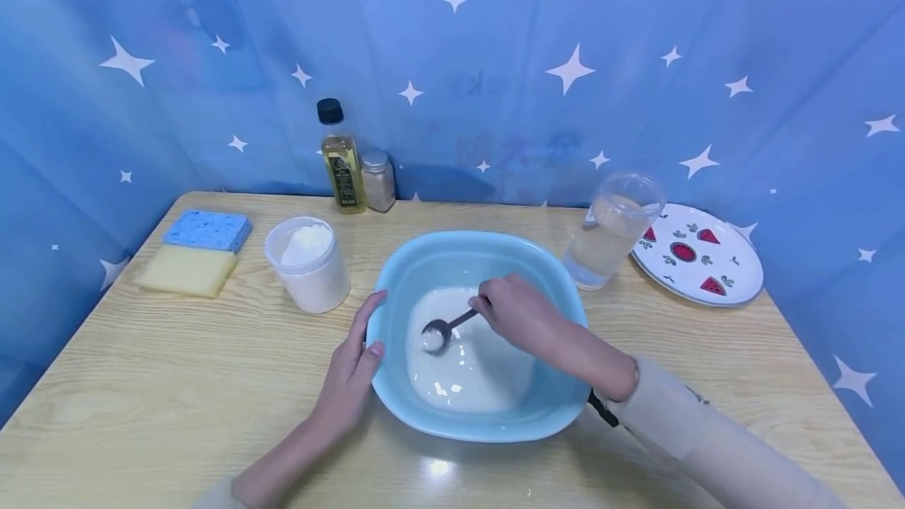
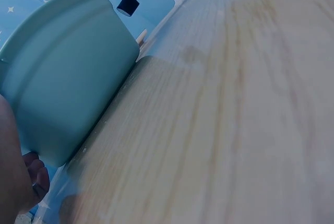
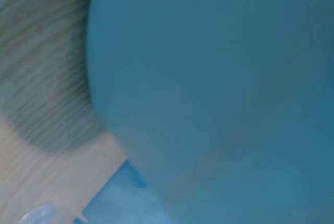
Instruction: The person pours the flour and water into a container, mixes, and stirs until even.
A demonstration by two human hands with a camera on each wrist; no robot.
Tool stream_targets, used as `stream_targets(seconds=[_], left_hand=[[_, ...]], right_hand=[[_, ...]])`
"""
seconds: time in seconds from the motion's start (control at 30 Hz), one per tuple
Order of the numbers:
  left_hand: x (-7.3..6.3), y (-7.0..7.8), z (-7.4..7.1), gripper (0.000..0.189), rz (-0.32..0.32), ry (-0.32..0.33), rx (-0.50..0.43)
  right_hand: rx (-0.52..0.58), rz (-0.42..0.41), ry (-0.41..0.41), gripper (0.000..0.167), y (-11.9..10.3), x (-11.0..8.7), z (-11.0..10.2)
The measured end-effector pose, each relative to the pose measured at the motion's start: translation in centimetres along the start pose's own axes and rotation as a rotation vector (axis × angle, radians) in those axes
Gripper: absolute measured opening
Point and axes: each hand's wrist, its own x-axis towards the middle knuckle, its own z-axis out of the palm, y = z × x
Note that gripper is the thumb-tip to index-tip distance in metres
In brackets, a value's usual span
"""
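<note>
A light blue plastic basin sits mid-table with a milky white liquid in its bottom. Over it, my right hand pinches the handle of a small dark spoon, whose bowl carries some white stuff at the liquid's surface. My left hand holds the basin's left side, thumb at the rim. In the left wrist view, curled fingers of that hand show by the basin's outer wall. The basin's blue wall fills most of the right wrist view, which hides the right hand.
Left of the basin stands an open tub of white powder, with a blue sponge and a yellow sponge beyond. An oil bottle and a small jar stand behind. To the right are a clear pitcher and a plate.
</note>
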Motion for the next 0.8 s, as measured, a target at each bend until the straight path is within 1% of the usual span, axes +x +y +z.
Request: stream_targets(seconds=[0.1,0.2,0.27,0.33,0.43,0.53,0.57,0.63,0.7,0.73,0.8], left_hand=[[0.0,-0.1,0.1,0.06,0.003,-0.003,-0.001],[0.0,-0.1,0.0,0.059,0.001,-0.002,-0.007],[0.0,-0.1,0.0,0.059,-0.003,-0.001,-0.014],[0.0,0.0,0.0,0.06,-0.007,0.0,-0.012],[0.0,0.0,0.0,0.061,-0.006,0.002,-0.005],[0.0,0.0,0.0,0.06,-0.002,0.003,0.008],[0.0,-0.1,0.0,0.06,0.001,0.004,0.014],[0.0,-0.1,0.0,0.059,0.006,0.006,0.015],[0.0,-0.1,0.0,0.059,0.009,0.008,0.019],[0.0,-0.1,0.0,0.059,0.009,0.008,0.018],[0.0,-0.1,0.1,0.059,0.007,0.003,0.012]], right_hand=[[-0.059,0.033,0.048,0.023,0.7,0.3,-0.3],[-0.149,0.03,0.095,0.026,1.5,0.1,-1.2],[-0.198,0.042,0.098,0.026,2.1,-0.3,-2.1],[-0.227,0.066,0.066,0.024,2.5,-0.8,-3.0],[-0.249,0.114,-0.03,0.017,2.7,-1.8,-4.5],[-0.251,0.121,-0.131,0.013,2.5,-2.8,-5.6],[-0.243,0.11,-0.161,0.012,2.5,-3.1,-5.8],[-0.193,0.073,-0.222,0.012,2.3,-3.4,-5.8],[-0.119,0.009,-0.266,0.016,2.1,-3.6,-5.3],[-0.082,-0.035,-0.276,0.018,2.0,-3.6,-4.9],[-0.022,-0.129,-0.267,0.022,1.7,-3.7,-4.0]])
